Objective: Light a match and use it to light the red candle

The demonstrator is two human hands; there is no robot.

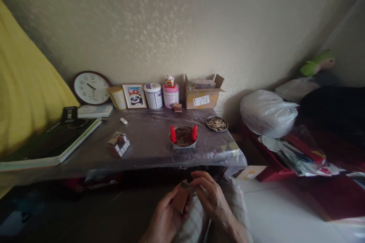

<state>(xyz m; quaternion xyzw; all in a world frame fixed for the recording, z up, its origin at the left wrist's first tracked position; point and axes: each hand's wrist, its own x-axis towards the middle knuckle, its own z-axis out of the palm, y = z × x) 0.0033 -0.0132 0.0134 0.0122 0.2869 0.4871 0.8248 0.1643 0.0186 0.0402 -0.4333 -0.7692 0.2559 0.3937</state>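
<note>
- A small brown, box-shaped block with a dark upper end (180, 199) is held in the left hand (167, 214), below the front edge of the worktop (151, 133) and over the person's lap; the fingers are closed around its sides.
- The right hand (210, 195) is placed just beside the dark upper end of this block, with its fingers bent; whether anything is pinched between them cannot be told.
- The worktop is covered with a shiny transparent plastic sheet, which is hung over the front edge.
- Near the middle of it, a round metal dish (183, 145) is seen, filled with dark brown grains; by two upright red candles, the left one (172, 134) and the right one (194, 133), its opposite sides are occupied.
- To the right of the dish, many thin pale sticks (216, 124) are gathered on a round metal plate (207, 125).
- Farther back, small brown blocks (177, 108) are piled before a pink cylindrical canister (171, 98), and beside it an open brown cardboard box (209, 101) is placed.
- On the left part, a white and brown block-like object (121, 147) is set, and behind it a small white rounded object (123, 120) is laid.
</note>
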